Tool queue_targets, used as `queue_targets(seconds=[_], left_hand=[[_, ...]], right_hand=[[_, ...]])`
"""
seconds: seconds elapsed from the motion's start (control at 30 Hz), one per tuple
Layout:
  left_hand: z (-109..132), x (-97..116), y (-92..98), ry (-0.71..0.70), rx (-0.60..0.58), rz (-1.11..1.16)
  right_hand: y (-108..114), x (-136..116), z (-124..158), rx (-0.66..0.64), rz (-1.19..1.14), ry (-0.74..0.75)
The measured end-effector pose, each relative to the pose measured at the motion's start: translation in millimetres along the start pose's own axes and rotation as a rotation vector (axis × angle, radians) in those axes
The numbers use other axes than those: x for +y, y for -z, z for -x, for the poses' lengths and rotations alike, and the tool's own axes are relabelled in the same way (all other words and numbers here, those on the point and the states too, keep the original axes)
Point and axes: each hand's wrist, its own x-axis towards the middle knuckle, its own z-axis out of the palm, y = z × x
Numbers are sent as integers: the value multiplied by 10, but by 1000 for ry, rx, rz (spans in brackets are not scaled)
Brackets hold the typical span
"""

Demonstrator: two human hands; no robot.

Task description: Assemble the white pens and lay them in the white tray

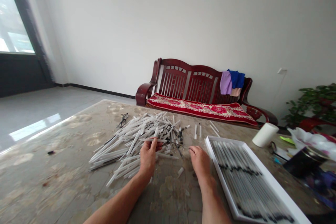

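In my left hand (148,155) a white pen barrel (154,140) is gripped between thumb and fingers, over the near edge of a loose pile of white pen parts (141,129). A thin dark pen refill (174,144) stretches from beside that barrel toward my right hand (199,161). The fingertips of my right hand are pinched together at the refill's far end, though the detail there is small and slightly blurred. To the right of this hand stands a shallow white box (222,178), holding rows of pens (244,168) with black parts.
Black-framed glasses (122,120) lie behind the pile. A few loose pen parts (195,131) rest near the table's far edge. At right are a white roll (265,134), a dark cup (306,161) and a plastic bag (312,140). A wooden bench (194,84) stands beyond the table.
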Motion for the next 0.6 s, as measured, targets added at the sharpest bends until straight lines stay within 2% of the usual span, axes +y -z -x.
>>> queue_targets(seconds=[0.13,0.27,0.4,0.5,0.6], left_hand=[[15,14,-5,1,-11,-8],[40,22,-21,16,-30,-11],[63,13,-34,32,-63,-33],[76,-3,-38,56,-97,-46],[79,-11,-34,77,-112,-46]], right_hand=[[83,180,1,-17,173,-123],[96,211,5,22,198,-200],[8,-16,3,55,88,-112],[-89,-281,-12,-19,58,14],[-135,-489,-48,-108,134,45]])
